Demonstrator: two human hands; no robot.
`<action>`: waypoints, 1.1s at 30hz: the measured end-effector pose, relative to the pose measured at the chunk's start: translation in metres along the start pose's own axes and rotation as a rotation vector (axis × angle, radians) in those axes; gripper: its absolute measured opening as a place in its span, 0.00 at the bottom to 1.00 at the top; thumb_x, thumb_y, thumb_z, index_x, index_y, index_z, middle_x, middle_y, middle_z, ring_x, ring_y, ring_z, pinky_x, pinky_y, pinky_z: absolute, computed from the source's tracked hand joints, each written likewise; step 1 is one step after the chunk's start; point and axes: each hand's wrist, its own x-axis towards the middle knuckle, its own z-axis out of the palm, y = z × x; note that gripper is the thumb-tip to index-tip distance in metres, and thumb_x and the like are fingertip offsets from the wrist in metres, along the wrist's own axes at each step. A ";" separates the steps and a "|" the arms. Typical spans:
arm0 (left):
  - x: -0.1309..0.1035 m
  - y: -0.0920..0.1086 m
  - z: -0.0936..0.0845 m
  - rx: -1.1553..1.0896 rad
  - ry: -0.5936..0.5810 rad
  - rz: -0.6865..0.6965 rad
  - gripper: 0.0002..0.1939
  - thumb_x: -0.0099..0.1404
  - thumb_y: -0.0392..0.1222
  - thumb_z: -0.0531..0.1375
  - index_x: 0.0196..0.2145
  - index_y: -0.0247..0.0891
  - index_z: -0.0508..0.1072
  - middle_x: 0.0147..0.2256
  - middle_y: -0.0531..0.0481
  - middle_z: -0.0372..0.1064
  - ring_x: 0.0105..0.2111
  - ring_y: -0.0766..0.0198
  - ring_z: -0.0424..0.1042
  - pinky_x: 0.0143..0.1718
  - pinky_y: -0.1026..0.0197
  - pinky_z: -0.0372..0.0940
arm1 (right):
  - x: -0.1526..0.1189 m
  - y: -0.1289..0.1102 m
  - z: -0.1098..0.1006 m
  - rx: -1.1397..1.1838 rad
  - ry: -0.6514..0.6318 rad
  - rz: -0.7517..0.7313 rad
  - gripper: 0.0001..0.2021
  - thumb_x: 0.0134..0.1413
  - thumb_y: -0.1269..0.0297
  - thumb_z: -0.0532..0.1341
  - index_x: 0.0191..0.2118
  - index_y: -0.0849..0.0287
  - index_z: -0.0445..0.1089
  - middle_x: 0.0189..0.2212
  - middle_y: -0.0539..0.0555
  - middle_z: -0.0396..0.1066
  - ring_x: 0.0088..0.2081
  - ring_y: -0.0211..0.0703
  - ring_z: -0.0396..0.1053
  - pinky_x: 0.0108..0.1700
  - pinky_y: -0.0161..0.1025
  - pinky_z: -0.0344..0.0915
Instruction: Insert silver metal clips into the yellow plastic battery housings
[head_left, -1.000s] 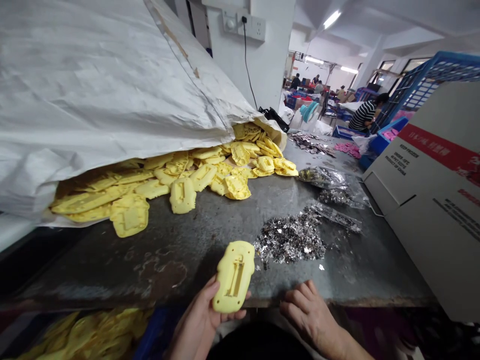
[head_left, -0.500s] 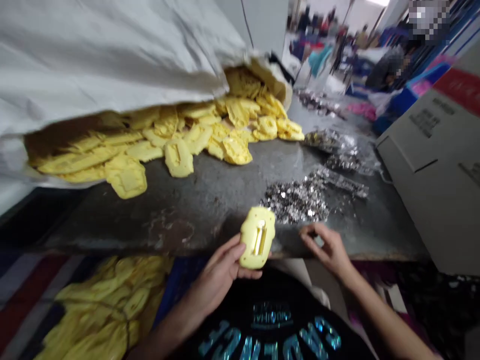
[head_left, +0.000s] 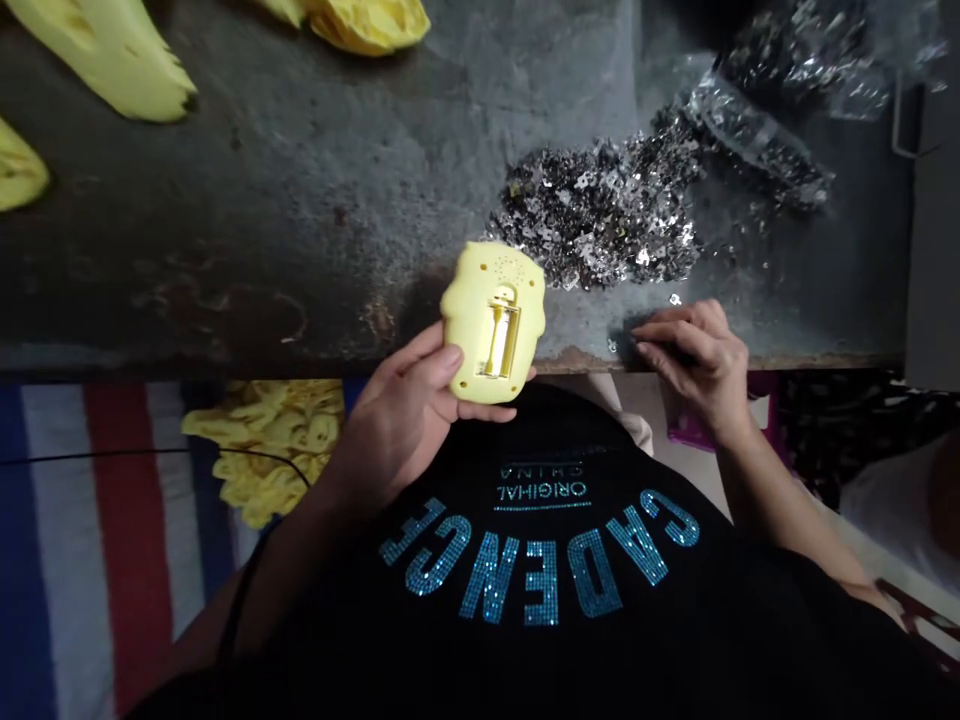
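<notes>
My left hand holds a yellow plastic shell near the table's front edge, thumb on its face and fingers behind. The shell has a rectangular slot in the middle, small holes at its corners and a dotted patch at the top. My right hand is at the table edge to the right, fingertips pinched together; whatever they hold is too small to make out. Two small metal pieces lie close by, one left of the fingertips and one above. A heap of small shiny metal pieces lies beyond both hands.
Clear plastic bags with metal pieces lie at the back right of the dark table. Yellow parts sit at the back left. Below the edge, more yellow pieces fill a striped bag, with a black cord across it.
The view has tilted down towards the table edge and my shirt. My left hand still holds the yellow shell. My right hand's fingers have come together, pointing left at the table edge.
</notes>
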 end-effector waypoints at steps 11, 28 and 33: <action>0.001 -0.003 0.007 0.031 -0.051 -0.060 0.29 0.72 0.51 0.71 0.65 0.34 0.81 0.60 0.31 0.84 0.57 0.29 0.86 0.34 0.53 0.85 | -0.024 -0.020 0.018 -0.144 0.025 -0.080 0.07 0.73 0.65 0.72 0.52 0.45 0.81 0.41 0.49 0.81 0.44 0.47 0.72 0.47 0.49 0.58; -0.003 -0.010 0.006 -0.093 -0.226 -0.204 0.38 0.60 0.52 0.83 0.65 0.43 0.80 0.63 0.34 0.81 0.51 0.31 0.88 0.27 0.56 0.84 | 0.037 -0.059 -0.015 0.647 -0.114 0.077 0.09 0.70 0.72 0.74 0.48 0.48 0.84 0.41 0.50 0.87 0.42 0.44 0.84 0.45 0.47 0.80; -0.004 -0.010 0.006 -0.147 -0.366 -0.210 0.41 0.58 0.61 0.84 0.63 0.44 0.79 0.52 0.40 0.86 0.41 0.40 0.91 0.22 0.62 0.80 | 0.082 -0.060 -0.026 0.625 -0.327 0.012 0.07 0.74 0.70 0.71 0.51 0.54 0.86 0.44 0.47 0.87 0.45 0.30 0.83 0.47 0.34 0.77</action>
